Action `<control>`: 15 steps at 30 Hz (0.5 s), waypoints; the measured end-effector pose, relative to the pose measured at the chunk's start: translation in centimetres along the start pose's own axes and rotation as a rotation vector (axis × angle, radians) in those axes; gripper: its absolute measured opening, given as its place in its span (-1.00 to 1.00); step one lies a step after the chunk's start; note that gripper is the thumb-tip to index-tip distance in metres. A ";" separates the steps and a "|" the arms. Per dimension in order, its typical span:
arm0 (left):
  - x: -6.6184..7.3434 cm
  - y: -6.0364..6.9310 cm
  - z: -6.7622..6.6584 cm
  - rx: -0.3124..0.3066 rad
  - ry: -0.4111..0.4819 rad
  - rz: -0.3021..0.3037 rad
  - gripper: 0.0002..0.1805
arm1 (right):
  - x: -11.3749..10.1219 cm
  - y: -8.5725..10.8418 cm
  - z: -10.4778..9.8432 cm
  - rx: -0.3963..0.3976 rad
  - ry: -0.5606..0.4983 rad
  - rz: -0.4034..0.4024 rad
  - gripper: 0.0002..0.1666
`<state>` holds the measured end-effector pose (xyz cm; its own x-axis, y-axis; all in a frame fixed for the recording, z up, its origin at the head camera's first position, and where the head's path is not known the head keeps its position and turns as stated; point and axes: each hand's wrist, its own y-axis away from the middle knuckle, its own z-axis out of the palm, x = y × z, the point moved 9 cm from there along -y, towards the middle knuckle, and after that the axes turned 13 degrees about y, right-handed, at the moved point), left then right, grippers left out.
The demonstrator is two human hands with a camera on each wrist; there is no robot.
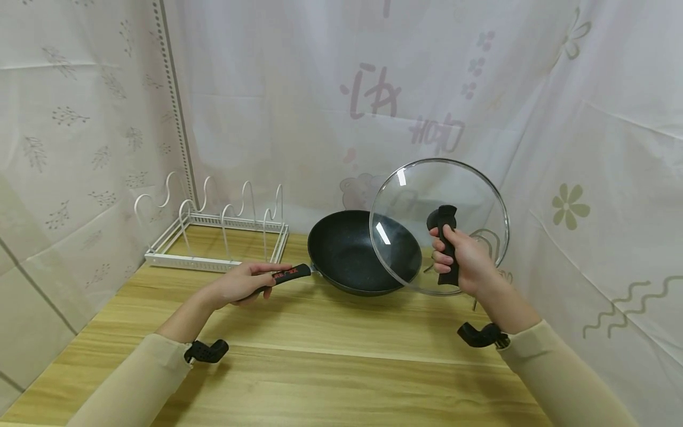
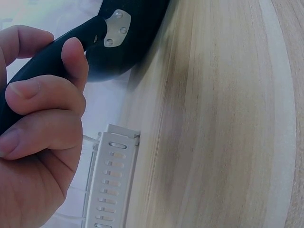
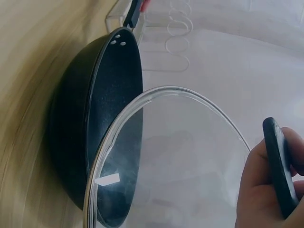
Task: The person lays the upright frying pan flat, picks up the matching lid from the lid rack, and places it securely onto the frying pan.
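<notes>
A black wok (image 1: 352,255) sits at the back middle of the wooden table, its handle pointing left. My left hand (image 1: 240,284) grips that black handle (image 1: 292,273), fingers curled round it in the left wrist view. My right hand (image 1: 466,258) holds a round glass lid (image 1: 411,190) by its black handle (image 1: 448,255). The lid is tilted, with its clear face toward me, and overlaps the wok's right side in the head view. In the right wrist view, the lid's metal rim (image 3: 166,89) passes in front of the wok's open side (image 3: 114,104).
A white wire rack (image 1: 192,261) with upright curved dividers stands at the back left, beside the wok handle. Behind the lid, a thin metal wire stand (image 1: 488,237) partly shows. Printed curtains (image 1: 299,89) close off the back and sides of the wooden table (image 1: 320,379).
</notes>
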<state>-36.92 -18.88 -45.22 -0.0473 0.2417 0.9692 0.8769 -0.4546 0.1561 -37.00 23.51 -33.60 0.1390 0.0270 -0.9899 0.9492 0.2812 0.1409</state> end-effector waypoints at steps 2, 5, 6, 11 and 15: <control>0.0 0.0 0.0 -0.001 0.003 -0.001 -0.43 | 0.2 0.0 0.2 -0.002 0.005 0.012 -0.60; 0.0 0.0 0.0 0.001 0.004 -0.001 -0.42 | 0.4 0.0 0.5 -0.004 0.011 0.027 -0.59; 0.0 0.0 0.0 0.002 0.005 -0.001 -0.42 | 0.5 0.0 0.6 -0.006 0.012 0.031 -0.58; 0.0 0.0 0.0 0.005 -0.002 -0.001 -0.43 | 0.7 0.1 1.1 -0.011 0.020 0.047 -0.56; 0.0 0.0 0.0 0.005 -0.005 -0.002 -0.44 | 1.0 0.1 1.6 -0.026 0.014 0.062 -0.55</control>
<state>-36.91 -18.87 -45.25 -0.0464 0.2471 0.9679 0.8790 -0.4502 0.1571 -36.32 22.08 -34.54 0.1928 0.0586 -0.9795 0.9314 0.3032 0.2015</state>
